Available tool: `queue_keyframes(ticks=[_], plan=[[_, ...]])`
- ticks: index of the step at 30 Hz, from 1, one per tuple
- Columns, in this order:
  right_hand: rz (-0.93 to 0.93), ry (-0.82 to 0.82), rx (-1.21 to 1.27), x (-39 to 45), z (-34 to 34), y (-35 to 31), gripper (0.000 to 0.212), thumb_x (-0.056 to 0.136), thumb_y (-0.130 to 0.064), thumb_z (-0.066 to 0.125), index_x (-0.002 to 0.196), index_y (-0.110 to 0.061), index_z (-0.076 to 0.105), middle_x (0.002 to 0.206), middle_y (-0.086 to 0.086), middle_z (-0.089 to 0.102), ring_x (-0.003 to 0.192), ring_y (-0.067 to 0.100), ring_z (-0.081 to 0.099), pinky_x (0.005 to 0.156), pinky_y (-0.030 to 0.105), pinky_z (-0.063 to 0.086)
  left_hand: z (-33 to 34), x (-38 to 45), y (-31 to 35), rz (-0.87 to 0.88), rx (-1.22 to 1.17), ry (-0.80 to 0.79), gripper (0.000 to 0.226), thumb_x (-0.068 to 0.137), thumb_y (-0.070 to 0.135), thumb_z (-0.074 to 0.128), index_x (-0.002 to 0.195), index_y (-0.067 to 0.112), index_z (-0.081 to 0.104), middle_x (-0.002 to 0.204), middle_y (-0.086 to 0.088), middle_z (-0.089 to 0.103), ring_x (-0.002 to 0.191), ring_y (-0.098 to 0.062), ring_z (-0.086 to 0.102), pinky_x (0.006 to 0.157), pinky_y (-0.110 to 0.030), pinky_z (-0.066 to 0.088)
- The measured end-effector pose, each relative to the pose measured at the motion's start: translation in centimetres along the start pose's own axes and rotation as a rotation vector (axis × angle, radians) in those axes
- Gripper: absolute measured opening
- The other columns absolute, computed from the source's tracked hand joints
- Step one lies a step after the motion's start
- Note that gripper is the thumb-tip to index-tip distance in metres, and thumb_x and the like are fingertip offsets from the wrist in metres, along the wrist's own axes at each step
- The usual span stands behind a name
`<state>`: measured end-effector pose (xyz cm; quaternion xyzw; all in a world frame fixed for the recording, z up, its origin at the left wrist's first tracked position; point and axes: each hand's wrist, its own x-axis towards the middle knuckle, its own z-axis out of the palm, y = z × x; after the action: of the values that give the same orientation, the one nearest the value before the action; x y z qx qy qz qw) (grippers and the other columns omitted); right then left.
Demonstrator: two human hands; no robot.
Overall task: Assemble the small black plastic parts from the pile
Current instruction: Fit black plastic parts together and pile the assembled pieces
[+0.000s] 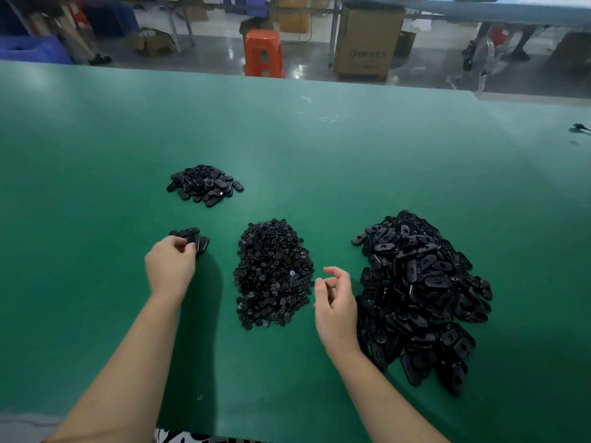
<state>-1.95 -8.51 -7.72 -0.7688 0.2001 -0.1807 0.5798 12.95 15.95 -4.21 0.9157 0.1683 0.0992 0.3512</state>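
Note:
On the green table lie three heaps of black plastic parts: a big heap of oval housings at right, a heap of small round pieces in the middle, and a small heap of ovals at the far left. My left hand curls its fingers round a few ovals in a small cluster in front of the far heap. Between the round pieces and the big heap hovers my right hand, fingers loosely curled and nothing visible in it.
A tiny loose ring lies near the table's front edge. A dark object sits at the far right edge. Beyond the table stand an orange stool, a cardboard box and blue crates.

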Motion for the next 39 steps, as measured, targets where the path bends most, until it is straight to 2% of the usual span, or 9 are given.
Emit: queue_keyframes(ticks=[4, 8, 11, 14, 20, 24, 30, 34, 39], plan=[[-0.001, -0.005, -0.007, 0.1, 0.0, 0.3, 0.013, 0.101, -0.025, 0.054, 0.11, -0.034, 0.05, 0.08, -0.005, 0.056, 0.064, 0.007, 0.052, 0.064, 0.029, 0.044, -0.2, 0.4, -1.1, -0.037, -0.058, 0.041, 0.026, 0.095, 0.014, 0.062, 0.118, 0.003, 0.066, 0.104, -0.012, 0.072, 0.098, -0.031, 0.064, 0.085, -0.036, 0.046], [-0.006, -0.024, -0.044, 0.1, 0.1, 0.3, 0.013, 0.101, -0.021, 0.054, 0.109, -0.031, 0.051, 0.078, -0.007, 0.055, 0.063, 0.008, 0.049, 0.063, 0.026, 0.041, 0.7, -1.1, -0.4, 0.199, -0.087, 0.061, 0.024, 0.096, 0.009, 0.055, 0.118, 0.007, 0.066, 0.107, -0.01, 0.07, 0.1, -0.028, 0.064, 0.091, -0.038, 0.05], [-0.01, -0.03, -0.069, 0.0, 0.0, 0.3, 0.012, 0.101, -0.018, 0.053, 0.11, -0.026, 0.054, 0.079, -0.005, 0.056, 0.066, 0.012, 0.05, 0.064, 0.029, 0.042, 1.9, -1.6, 0.0, 0.282, 0.029, -0.06, 0.033, 0.095, 0.001, 0.047, 0.118, 0.009, 0.07, 0.117, -0.011, 0.069, 0.11, -0.029, 0.06, 0.093, -0.039, 0.049], [-0.005, -0.039, -0.076, 0.0, 0.0, 0.2, 0.013, 0.101, -0.016, 0.053, 0.11, -0.026, 0.054, 0.081, -0.005, 0.057, 0.066, 0.012, 0.05, 0.065, 0.03, 0.042, 2.7, -1.7, -0.2, 0.279, 0.282, -0.209, 0.055, 0.085, -0.009, 0.042, 0.128, 0.014, 0.067, 0.131, -0.011, 0.059, 0.124, -0.031, 0.041, 0.102, -0.044, 0.04], [-0.001, -0.042, -0.081, 0.0, 0.0, 0.2, 0.015, 0.101, -0.016, 0.052, 0.108, -0.028, 0.055, 0.079, -0.006, 0.057, 0.061, 0.006, 0.048, 0.06, 0.024, 0.04, 2.9, -1.0, -0.6, 0.267, 0.418, -0.175, 0.057, 0.086, -0.003, 0.046, 0.141, 0.009, 0.056, 0.135, -0.013, 0.052, 0.124, -0.034, 0.037, 0.104, -0.043, 0.034], [-0.002, -0.042, -0.091, 0.0, 0.1, 0.0, 0.014, 0.101, -0.014, 0.052, 0.108, -0.026, 0.056, 0.077, -0.007, 0.057, 0.057, 0.005, 0.049, 0.057, 0.019, 0.038, 2.7, -0.1, -0.5, 0.229, 0.468, -0.177, 0.052, 0.088, 0.002, 0.047, 0.139, 0.007, 0.056, 0.135, -0.014, 0.05, 0.122, -0.035, 0.038, 0.102, -0.044, 0.035], [-0.001, -0.045, -0.104, -0.1, 0.1, 0.1, 0.014, 0.1, -0.014, 0.052, 0.107, -0.026, 0.056, 0.077, -0.008, 0.057, 0.056, 0.004, 0.048, 0.056, 0.02, 0.038, 3.9, -1.1, 0.5, 0.247, 0.201, -0.078, 0.049, 0.089, -0.005, 0.044, 0.135, 0.003, 0.06, 0.129, -0.017, 0.055, 0.122, -0.034, 0.042, 0.102, -0.044, 0.037], [0.0, -0.045, -0.153, -0.1, 0.3, 0.1, 0.014, 0.1, -0.016, 0.052, 0.107, -0.027, 0.056, 0.081, -0.009, 0.057, 0.059, 0.005, 0.048, 0.058, 0.021, 0.039, 5.4, -3.6, 2.1, 0.221, -0.121, -0.119, 0.032, 0.1, 0.007, 0.046, 0.125, 0.007, 0.067, 0.121, -0.009, 0.063, 0.111, -0.024, 0.057, 0.092, -0.031, 0.043], [-0.009, -0.099, -0.29, 0.0, 0.4, -0.9, 0.013, 0.099, -0.017, 0.053, 0.106, -0.028, 0.053, 0.087, -0.009, 0.056, 0.073, 0.006, 0.054, 0.066, 0.021, 0.041, 6.1, -5.1, 1.9, 0.208, -0.174, -0.1, 0.027, 0.101, 0.016, 0.048, 0.116, 0.015, 0.07, 0.103, 0.003, 0.06, 0.098, -0.02, 0.058, 0.085, -0.035, 0.045]])
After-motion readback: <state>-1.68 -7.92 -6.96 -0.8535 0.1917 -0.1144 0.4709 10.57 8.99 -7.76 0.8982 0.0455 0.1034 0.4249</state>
